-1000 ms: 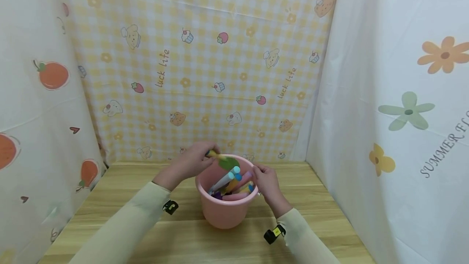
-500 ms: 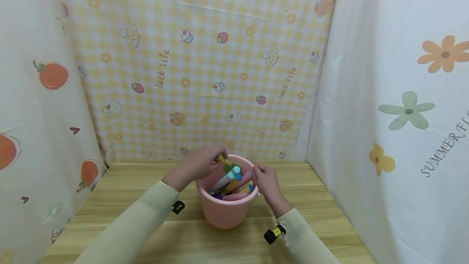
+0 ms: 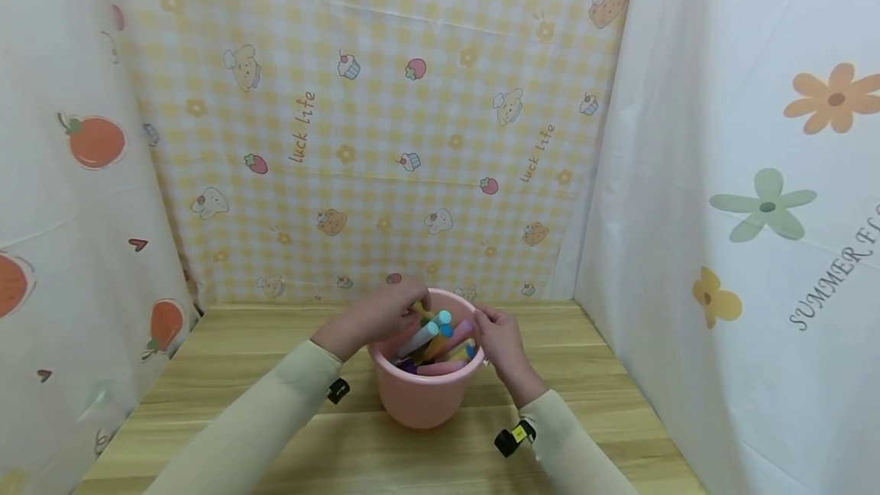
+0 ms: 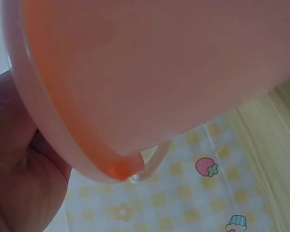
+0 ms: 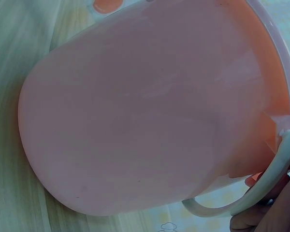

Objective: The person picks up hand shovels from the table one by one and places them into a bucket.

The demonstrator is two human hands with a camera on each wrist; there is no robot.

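A pink bucket stands on the wooden table and holds several coloured pens. My left hand is over the bucket's far left rim. It pinches a yellow stick with a green end, whose green end is down among the pens. At the right rim my right hand grips the bucket by its white handle. The bucket's wall fills the left wrist view, with my palm at the lower left. The wall fills the right wrist view too.
Patterned cloth walls close in the table: a yellow checked one at the back, a white one with oranges at the left, a white one with flowers at the right. Bare wood lies on both sides of the bucket.
My left hand has moved right and down over the bucket, lowering the green end of the stick in among the pens. The right hand and bucket stay put.
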